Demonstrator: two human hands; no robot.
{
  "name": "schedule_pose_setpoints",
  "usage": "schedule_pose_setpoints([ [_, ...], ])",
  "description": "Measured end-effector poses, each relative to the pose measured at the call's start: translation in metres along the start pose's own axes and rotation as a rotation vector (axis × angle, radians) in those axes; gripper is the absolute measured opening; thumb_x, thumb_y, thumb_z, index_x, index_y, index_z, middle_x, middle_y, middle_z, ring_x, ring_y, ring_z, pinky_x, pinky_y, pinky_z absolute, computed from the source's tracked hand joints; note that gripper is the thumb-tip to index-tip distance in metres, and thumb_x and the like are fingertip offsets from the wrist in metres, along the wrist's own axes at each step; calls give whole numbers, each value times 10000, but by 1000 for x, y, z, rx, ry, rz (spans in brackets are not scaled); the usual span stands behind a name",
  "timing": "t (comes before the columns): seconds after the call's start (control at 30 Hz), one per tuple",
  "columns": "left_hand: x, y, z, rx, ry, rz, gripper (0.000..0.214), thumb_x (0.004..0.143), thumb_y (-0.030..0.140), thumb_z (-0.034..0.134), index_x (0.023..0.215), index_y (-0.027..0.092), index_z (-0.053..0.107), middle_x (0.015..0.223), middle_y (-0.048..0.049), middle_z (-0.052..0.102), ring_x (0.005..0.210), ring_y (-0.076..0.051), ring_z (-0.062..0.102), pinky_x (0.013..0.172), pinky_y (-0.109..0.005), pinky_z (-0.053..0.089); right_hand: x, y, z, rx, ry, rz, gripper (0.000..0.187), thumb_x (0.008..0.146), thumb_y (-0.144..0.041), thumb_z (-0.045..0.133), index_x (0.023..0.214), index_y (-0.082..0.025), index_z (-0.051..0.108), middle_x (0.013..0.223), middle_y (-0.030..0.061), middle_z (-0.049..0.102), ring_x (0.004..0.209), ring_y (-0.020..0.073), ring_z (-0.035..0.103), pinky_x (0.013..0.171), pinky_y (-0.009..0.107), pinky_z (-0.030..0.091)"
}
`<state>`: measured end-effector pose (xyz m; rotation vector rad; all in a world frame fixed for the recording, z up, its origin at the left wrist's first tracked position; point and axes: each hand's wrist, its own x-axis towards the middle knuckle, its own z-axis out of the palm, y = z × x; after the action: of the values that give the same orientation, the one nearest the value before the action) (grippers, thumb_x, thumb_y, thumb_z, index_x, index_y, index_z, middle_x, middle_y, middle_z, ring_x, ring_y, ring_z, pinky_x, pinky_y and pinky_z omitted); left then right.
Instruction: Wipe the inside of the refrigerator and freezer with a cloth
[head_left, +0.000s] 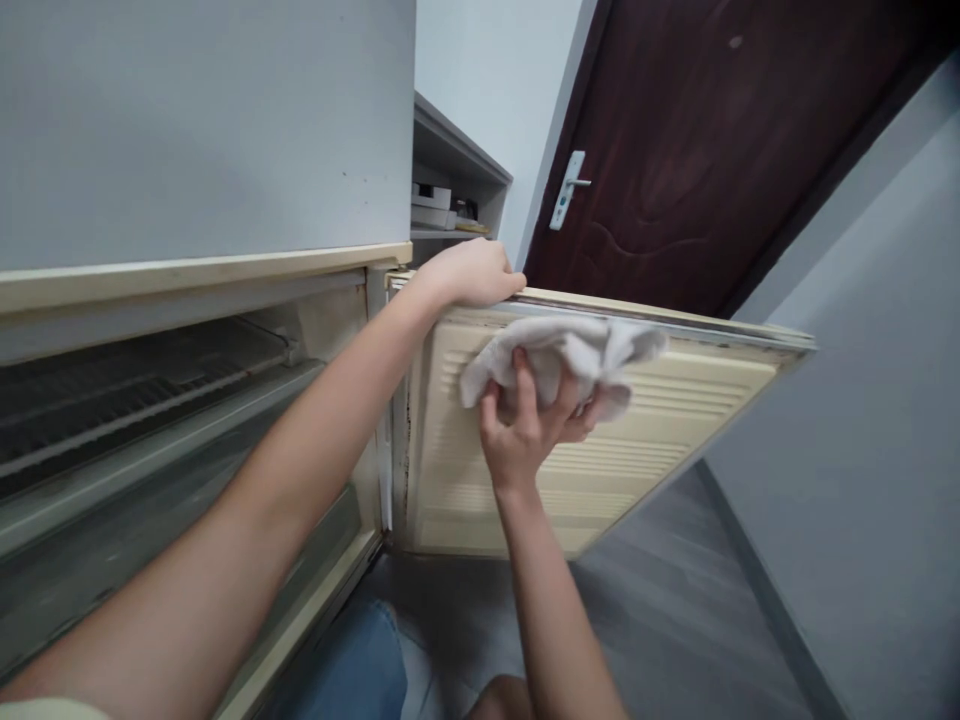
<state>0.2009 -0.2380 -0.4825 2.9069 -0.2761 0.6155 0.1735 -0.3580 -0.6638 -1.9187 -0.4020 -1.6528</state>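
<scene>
The lower door of an old cream fridge stands swung open to the right, its ribbed inner face turned toward me. My left hand is curled over the door's top edge near the hinge side. My right hand grips a bunched white cloth and presses it against the upper part of the door's inner face. The open compartment at the left shows a wire shelf and dim plastic ledges.
The fridge's closed upper door fills the top left. Behind it a grey shelf unit holds small boxes. A dark brown entry door with a silver handle stands at the back. A grey wall runs along the right above grey flooring.
</scene>
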Motion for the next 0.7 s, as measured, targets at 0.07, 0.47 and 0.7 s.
schedule_pose_setpoints([
  [0.07,0,0,0,-14,9,5,400,764,426,413,660,163,695,605,-70,598,577,-185,514,535,-345,345,12,7,2,-7,-31,-84,428,862,-389,510,1217,-176,618,1447,146,327,1416,421,18,1025,670,206],
  [0.47,-1,-1,-1,-26,-26,9,356,761,437,412,609,184,612,603,-68,541,669,-219,548,592,-357,356,-129,16,16,351,-696,-519,345,916,-259,508,1239,-296,624,1113,3,692,1193,200,491,1104,378,293],
  [0.7,-2,1,-5,-56,-45,-36,355,748,434,449,664,175,677,622,-52,561,753,-243,597,647,-349,395,-221,54,-8,463,-1022,-597,424,852,-36,471,1150,-265,668,1091,-13,705,1164,145,561,944,276,464],
])
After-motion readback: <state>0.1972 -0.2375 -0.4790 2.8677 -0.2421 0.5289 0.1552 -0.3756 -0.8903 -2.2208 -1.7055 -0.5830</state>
